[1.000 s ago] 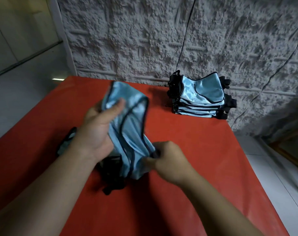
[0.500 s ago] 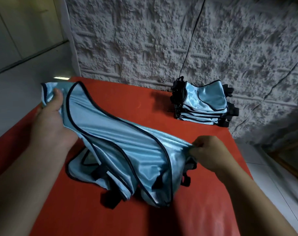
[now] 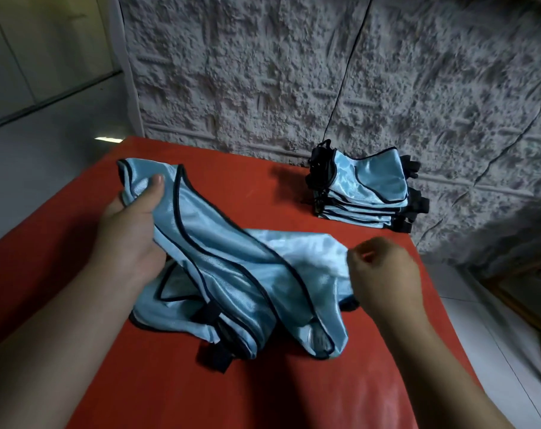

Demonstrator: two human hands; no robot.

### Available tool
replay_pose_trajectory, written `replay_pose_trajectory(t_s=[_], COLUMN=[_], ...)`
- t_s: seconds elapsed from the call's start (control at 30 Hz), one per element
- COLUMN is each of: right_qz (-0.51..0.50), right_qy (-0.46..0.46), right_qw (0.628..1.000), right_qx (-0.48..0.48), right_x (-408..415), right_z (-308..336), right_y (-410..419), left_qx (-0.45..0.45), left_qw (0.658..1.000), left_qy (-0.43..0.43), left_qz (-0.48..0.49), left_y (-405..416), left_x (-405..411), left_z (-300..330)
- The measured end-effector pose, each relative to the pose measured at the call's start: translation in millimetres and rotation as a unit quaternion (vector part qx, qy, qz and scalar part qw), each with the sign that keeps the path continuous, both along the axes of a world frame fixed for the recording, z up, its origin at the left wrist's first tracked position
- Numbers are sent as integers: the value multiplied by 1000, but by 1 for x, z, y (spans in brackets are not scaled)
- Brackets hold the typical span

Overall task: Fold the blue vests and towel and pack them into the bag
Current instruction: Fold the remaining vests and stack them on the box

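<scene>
Gripping glossy, dark-piped blue vest (image 3: 232, 274) on red table (image 3: 294, 391): left hand (image 3: 130, 230) fingers clamped; right hand (image 3: 383, 274) pinching.

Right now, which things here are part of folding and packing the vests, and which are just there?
Part of the job:
- loose blue vest, gripped by the left hand
- right hand, at the vest's other end
- stack of folded vests

Just there:
- red table
- black cable on the wall

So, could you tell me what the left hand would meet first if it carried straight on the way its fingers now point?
Nothing on the red table, it seems: the left hand, gripping the vest, points toward the rough wall; depth is unclear.
</scene>
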State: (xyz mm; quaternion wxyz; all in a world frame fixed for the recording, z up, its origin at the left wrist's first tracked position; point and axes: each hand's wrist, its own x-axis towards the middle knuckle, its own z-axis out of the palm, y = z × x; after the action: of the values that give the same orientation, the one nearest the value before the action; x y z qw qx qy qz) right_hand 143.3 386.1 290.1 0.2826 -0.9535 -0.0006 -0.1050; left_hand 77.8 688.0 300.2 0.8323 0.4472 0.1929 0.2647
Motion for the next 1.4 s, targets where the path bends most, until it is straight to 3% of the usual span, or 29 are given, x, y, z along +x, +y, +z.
replay_pose_trajectory(t_s=[0.07,0.13,0.17,0.2,0.33,0.47,0.57,0.6,0.67,0.73,0.87,0.97,1.1,1.4], right_qz=[134,243,249,233,185,194,118,60,-50,-99,-110,-79,-34,69], right_qy=[132,284,324,330,210,183,118,92,65,69,67,-29,-116,-72], right_qw=[976,894,866,864,931,959,985,984,938,903,923,958,967,989], right_qx=[-112,-246,-288,-301,-234,-97,46,138,336,412,363,274,223,113], right_x=[-15,-32,-39,-42,-43,-27,-8,-3,6,15,26,29,24,-23], right_z=[-8,-26,-36,-48,-73,-71,-53,-45,-30,-25,-21,-13,11,107], right_y=[6,12,14,15,20,3,-12,-17,-28,-40,-47,-47,-48,-44], left_qx=[-10,-15,-16,-20,-22,-42,-52,-60,-80,-80,-65,-30,35,88], left_qw=[1000,999,999,999,999,998,998,997,996,996,997,999,998,992], left_qy=[17,28,30,31,38,25,26,35,45,42,47,35,25,12], left_qz=[19,27,29,32,2,-51,-35,-24,-3,3,-18,-22,-37,-92], left_y=[3,3,3,2,2,9,15,16,21,22,26,29,16,-7], left_x=[0,1,1,1,1,-2,-2,-2,0,2,5,6,0,-47], left_z=[-1,-1,-1,-1,1,-1,-5,-5,-9,-10,-11,-9,-3,55])
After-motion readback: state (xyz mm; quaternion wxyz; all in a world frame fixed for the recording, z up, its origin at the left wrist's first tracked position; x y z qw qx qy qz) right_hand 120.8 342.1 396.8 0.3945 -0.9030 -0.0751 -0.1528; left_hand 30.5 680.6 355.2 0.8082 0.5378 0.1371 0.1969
